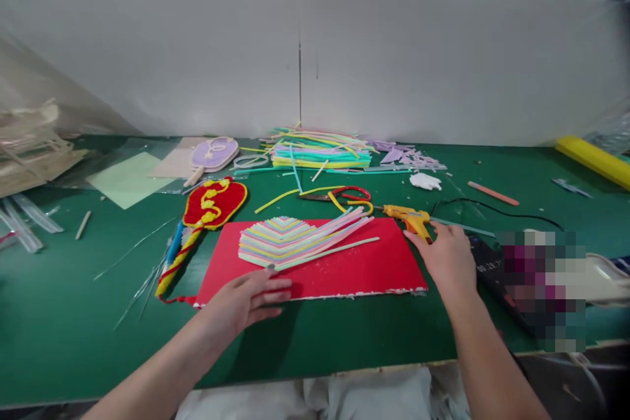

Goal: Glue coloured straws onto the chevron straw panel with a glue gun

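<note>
A striped leaf-like piece of pastel pipe cleaners (278, 243) lies on a red board (344, 275), its stripes meeting in V shapes and loose ends running off to the right. My left hand (253, 295) is at the lower edge of this piece, fingers stretched out, with nothing in its grasp. At the board's right corner, my right hand (445, 252) has its thumb and fingers around the handle of a yellow glue gun (411, 215). How firmly it grips is hard to see. Red-handled scissors (349, 194) lie just behind the board.
Pastel pipe cleaners (319, 154) are heaped at the back, beside purple scraps (406, 156). A red and yellow fan (215, 203) lies left of the board, a purple fan (214, 154) behind it. A phone (502, 285) and a black cord (497, 209) are on the right.
</note>
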### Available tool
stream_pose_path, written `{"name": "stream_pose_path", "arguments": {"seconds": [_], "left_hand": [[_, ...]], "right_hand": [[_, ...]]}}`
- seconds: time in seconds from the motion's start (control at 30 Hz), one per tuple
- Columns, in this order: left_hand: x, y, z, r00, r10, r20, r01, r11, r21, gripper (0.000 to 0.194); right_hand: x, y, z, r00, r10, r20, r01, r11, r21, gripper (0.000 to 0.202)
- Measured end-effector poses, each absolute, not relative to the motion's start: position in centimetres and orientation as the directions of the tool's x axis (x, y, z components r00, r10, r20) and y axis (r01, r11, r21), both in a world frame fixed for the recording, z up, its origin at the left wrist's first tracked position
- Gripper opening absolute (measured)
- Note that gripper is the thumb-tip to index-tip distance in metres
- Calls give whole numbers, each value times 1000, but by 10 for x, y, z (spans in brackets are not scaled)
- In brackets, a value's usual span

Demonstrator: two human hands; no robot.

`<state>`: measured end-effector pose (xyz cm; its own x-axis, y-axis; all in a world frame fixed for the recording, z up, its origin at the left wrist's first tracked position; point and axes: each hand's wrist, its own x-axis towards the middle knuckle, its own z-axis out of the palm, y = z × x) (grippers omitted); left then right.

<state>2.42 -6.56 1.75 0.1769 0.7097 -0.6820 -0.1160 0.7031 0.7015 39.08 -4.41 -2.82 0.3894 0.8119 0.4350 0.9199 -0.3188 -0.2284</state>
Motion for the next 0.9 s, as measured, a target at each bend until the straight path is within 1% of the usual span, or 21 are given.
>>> {"name": "stream_pose_path", "arguments": {"seconds": [0.03,0.07,0.1,0.13,0.17,0.2,0.23,0.27,0.3,0.37,0.43,0.5,0.67,0.73,0.8,0.9], "left_hand": [[17,-69,14,167,733,-660,12,667,745,33],[11,-72,12,150,784,-603,166,581,797,37],[7,-74,10,121,858,-499,326,440,836,35],[5,-75,10,91,929,-360,475,277,836,31],[6,-75,10,80,975,-206,602,117,790,27],[9,-75,12,87,995,-55,698,-21,716,23],[13,-73,15,107,992,70,761,-127,637,22],[19,-71,17,150,976,157,794,-214,568,21],[25,-68,19,192,959,209,807,-275,523,22],[37,-60,21,259,934,245,795,-350,496,22],[46,-49,19,308,913,268,758,-405,511,20],[51,-35,16,352,894,278,695,-449,562,15],[58,-1,10,456,864,215,528,-457,715,11],[62,9,8,501,847,179,478,-443,758,9],[66,16,7,551,819,159,445,-449,775,8],[71,21,2,603,782,160,415,-478,774,11]], "right_hand": [[389,-45,-26,356,812,463,927,-241,-289,54],[385,-44,-23,311,822,477,924,-143,-356,50],[379,-43,-19,251,843,475,906,-33,-421,46],[372,-41,-16,176,874,452,878,68,-474,42],[363,-39,-12,91,904,417,843,153,-516,37],[354,-37,-8,-4,928,372,807,223,-546,32],[345,-35,-4,-90,941,325,773,272,-573,27],[336,-32,0,-165,948,273,740,302,-601,22],[328,-30,4,-228,948,224,713,319,-625,18],[316,-24,9,-327,934,140,685,337,-646,15],[310,-19,11,-401,910,106,669,370,-645,14],[308,-14,10,-438,892,108,655,399,-641,13],[311,-10,-1,-413,902,122,647,385,-658,13],[313,-11,-4,-388,913,124,654,368,-661,11],[314,-12,-4,-377,917,132,659,366,-658,9],[315,-12,-2,-382,913,141,668,378,-641,10]]}}
